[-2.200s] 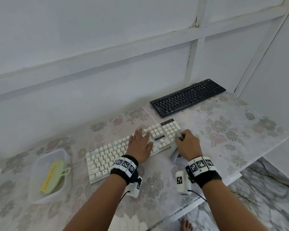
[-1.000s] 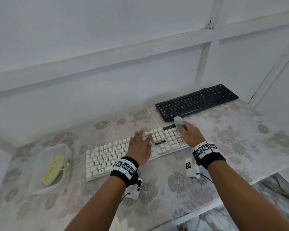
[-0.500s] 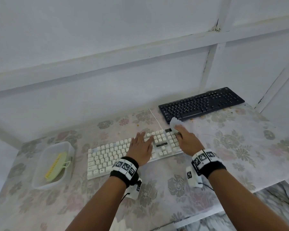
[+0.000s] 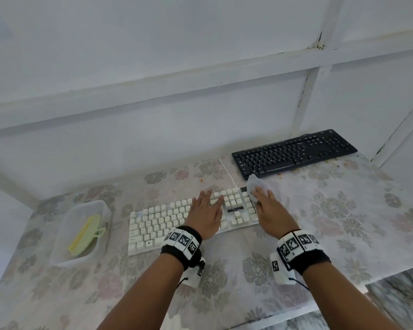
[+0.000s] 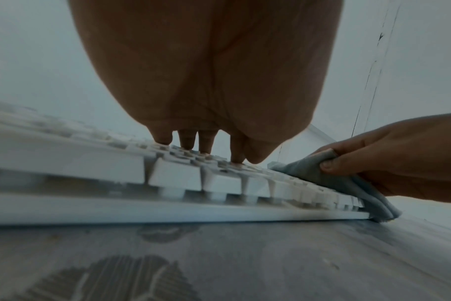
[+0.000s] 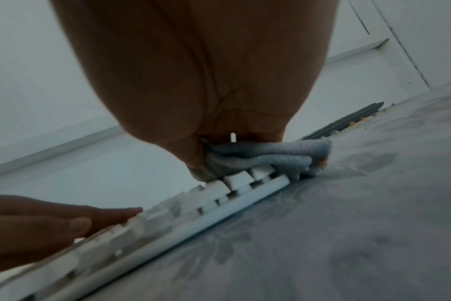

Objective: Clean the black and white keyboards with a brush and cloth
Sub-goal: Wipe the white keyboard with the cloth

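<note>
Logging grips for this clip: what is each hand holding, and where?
Right hand grips the folded pale grey cloth at its near end; left hand holds nothing.

Two keyboards on a table [image 4: 343,234]: mechanical keyboard [image 4: 167,222] near the middle, membrane keyboard [image 4: 293,152] behind and right of it, toward the far right corner. Tub [image 4: 57,246] near the left edge, scrubbing brush [image 4: 85,232] inside. Left hand [image 4: 205,215] flat on the mechanical keyboard; right hand [image 4: 270,210] with folded cloth [image 4: 255,184] over its right end.
</note>
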